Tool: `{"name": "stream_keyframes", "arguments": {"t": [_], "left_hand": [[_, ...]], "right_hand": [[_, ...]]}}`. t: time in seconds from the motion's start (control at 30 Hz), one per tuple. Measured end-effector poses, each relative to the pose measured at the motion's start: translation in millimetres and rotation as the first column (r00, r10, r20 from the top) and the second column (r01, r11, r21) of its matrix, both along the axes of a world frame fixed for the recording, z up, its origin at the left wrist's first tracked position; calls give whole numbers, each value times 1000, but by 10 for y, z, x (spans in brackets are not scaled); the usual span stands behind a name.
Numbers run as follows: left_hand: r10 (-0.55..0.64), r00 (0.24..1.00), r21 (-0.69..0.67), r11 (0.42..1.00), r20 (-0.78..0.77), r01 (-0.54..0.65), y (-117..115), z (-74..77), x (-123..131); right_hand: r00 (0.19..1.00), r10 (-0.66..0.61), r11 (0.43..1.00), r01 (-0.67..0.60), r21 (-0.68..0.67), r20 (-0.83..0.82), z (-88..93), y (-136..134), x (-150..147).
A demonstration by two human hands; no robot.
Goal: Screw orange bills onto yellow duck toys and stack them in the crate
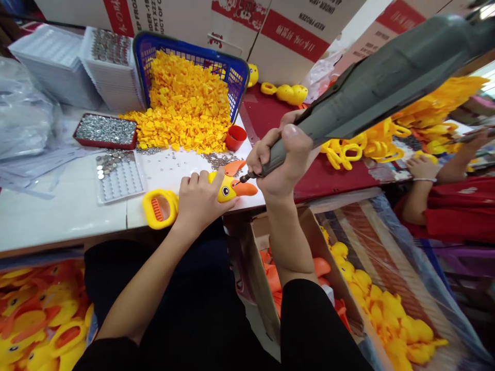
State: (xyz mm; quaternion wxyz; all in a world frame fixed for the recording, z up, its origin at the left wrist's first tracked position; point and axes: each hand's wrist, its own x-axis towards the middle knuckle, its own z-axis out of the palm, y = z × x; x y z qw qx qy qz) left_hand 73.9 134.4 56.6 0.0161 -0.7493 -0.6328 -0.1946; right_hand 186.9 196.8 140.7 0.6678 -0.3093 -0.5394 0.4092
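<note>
My left hand [201, 198] is closed over a yellow toy duck [225, 190] lying on the white worktop. The duck has an orange beak [244, 187], and its yellow ring handle [160, 210] sticks out to the left of my wrist. Gripped in my right hand [284, 159] is a grey electric screwdriver [371, 82], tilted up to the right. Its bit meets the duck's head near the base of the beak. Small screws [222, 161] are scattered just behind the duck.
A blue basket [240, 72] spills yellow plastic pieces [185, 103]. Left of it are a red tray [106, 130] of metal parts and a white blister tray [119, 178] with round cells. A red cup [235, 137] stands nearby. Boxes of duck parts sit below; a co-worker's hand [422, 166] is at right.
</note>
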Motion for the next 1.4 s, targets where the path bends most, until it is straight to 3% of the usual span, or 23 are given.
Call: {"name": "stream_keyframes", "arguments": {"t": [0.13,0.37,0.53,0.93,1.4], "left_hand": [[1,1000,-34,999,25,-1,24,11,2],[9,999,-138,990,39,-4,14,91,10],[15,1000,-189,982,23,-10,14,154,8],[3,1000,-190,982,20,0,6,151,10],[-19,999,-169,985,32,25,2,101,-20]], "right_hand": [[998,-64,998,64,-1,30,-67,23,14],[998,45,996,-41,75,-45,-77,44,25],[999,25,998,-23,66,-24,-77,48,28],[999,-12,1000,12,10,31,-73,59,-56],[998,-33,998,30,54,46,-45,48,49]]}}
